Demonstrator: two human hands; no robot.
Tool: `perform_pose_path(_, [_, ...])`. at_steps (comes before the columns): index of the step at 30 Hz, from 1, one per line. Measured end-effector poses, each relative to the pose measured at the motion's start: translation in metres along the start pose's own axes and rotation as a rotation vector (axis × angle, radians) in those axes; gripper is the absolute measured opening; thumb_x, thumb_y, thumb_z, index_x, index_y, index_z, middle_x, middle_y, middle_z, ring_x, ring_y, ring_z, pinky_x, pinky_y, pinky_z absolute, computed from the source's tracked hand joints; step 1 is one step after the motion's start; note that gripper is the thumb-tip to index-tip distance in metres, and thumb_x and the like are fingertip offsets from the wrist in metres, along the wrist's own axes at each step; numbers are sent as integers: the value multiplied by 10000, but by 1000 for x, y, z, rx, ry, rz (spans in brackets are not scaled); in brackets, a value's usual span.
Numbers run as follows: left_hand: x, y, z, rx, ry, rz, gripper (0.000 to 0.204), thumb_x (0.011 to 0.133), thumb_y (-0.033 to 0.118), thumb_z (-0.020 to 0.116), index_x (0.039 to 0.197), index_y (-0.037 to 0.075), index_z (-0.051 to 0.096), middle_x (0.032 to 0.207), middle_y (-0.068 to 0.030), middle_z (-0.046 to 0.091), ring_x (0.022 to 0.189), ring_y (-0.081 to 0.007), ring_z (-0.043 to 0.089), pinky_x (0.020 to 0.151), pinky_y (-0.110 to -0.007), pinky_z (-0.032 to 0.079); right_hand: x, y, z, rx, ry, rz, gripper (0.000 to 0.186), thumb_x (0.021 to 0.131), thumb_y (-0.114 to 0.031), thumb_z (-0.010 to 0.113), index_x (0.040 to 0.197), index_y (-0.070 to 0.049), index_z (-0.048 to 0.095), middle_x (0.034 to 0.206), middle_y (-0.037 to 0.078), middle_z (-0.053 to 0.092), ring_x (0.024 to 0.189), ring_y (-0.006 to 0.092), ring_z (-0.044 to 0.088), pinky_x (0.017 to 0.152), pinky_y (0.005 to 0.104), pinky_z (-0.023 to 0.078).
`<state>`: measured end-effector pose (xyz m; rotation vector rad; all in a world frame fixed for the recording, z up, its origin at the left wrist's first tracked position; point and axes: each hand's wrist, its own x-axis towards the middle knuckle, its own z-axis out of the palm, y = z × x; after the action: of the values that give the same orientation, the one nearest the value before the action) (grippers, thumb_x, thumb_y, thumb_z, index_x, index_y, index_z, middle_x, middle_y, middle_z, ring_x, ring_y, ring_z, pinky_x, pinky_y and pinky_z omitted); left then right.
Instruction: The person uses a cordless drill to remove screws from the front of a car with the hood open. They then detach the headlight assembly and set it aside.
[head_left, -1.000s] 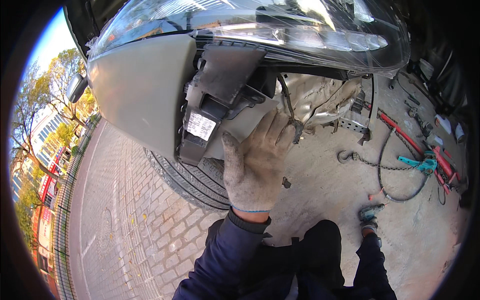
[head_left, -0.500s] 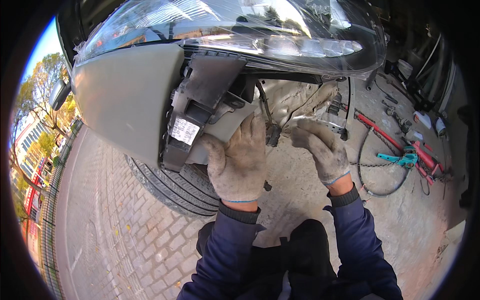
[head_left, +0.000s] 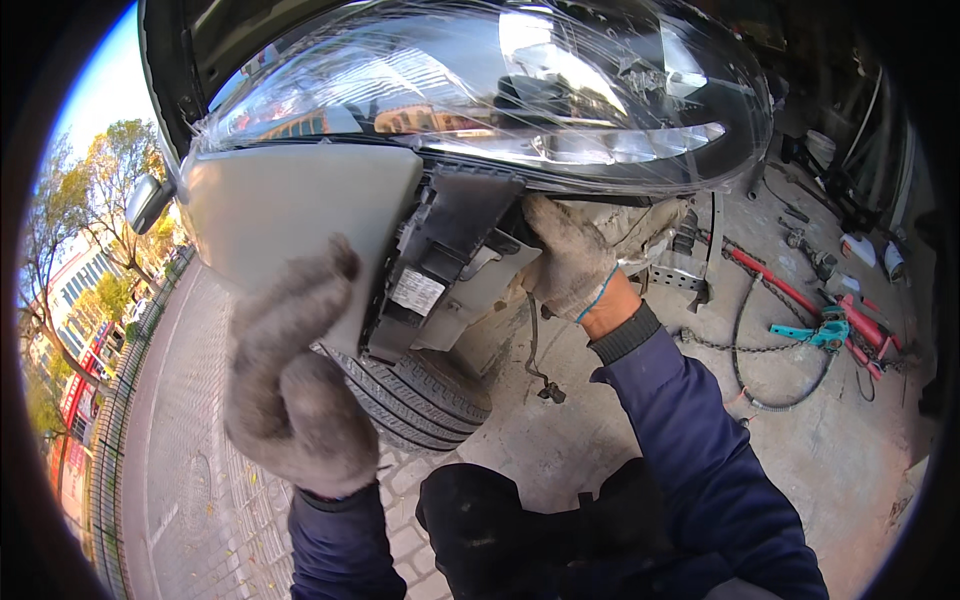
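My left hand (head_left: 295,375), in a soiled knit glove and blurred, is in front of the pale grey fender (head_left: 290,225). Its fingers are half bent, apart from the thumb, with nothing visible between them. Beneath the headlight (head_left: 520,110), wrapped in clear film, my gloved right hand (head_left: 575,255) reaches up beside a black plastic bracket (head_left: 465,225). Some of its fingertips are hidden there, so its grip does not show. A white label (head_left: 417,291) is stuck on the bracket. Below the bracket a tyre (head_left: 425,400) shows, and a dark cable with a connector (head_left: 545,385) hangs down.
On the concrete at the right lie a red bar tool (head_left: 775,285), a teal clamp (head_left: 825,330), a chain and a looped black hose (head_left: 740,370). Brick paving (head_left: 210,450) and a metal fence (head_left: 115,430) run along the left. A side mirror (head_left: 150,203) sticks out at the upper left.
My left hand has come away from the bracket and moved left in front of the fender. My right hand has moved up and left, beside the bracket under the headlight. The view has shifted slightly.
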<state>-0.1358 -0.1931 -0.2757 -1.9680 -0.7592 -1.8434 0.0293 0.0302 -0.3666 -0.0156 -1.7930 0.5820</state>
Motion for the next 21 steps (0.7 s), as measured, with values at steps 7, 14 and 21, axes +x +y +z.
perform_pose_path(7, [148,-56,-26,655,-415,331,521,958,347,757,1397,70,711,1512,-167,642,1346,-328,643,1142,-459,516,-1,-21,1,-423,75,-189,739,848,-4,780,1532,-1,498,1399,231,620,1236,419,647,1008,413,587])
perform_pose_path(14, [171,-73,-23,689,-562,412,806,906,374,767,1610,93,497,1547,-234,571,1388,-404,575,1198,-502,425,-2,-33,-1,-638,92,-48,756,768,-14,827,1472,-3,552,1355,246,638,1174,444,658,1005,477,575])
perform_pose_path(21, [182,-78,-22,684,-582,291,815,860,319,764,1597,80,512,1477,-223,618,1351,-385,601,1156,-482,469,-5,-40,4,-804,74,-6,693,784,59,694,1465,-21,595,1451,199,623,1258,415,636,1034,488,550])
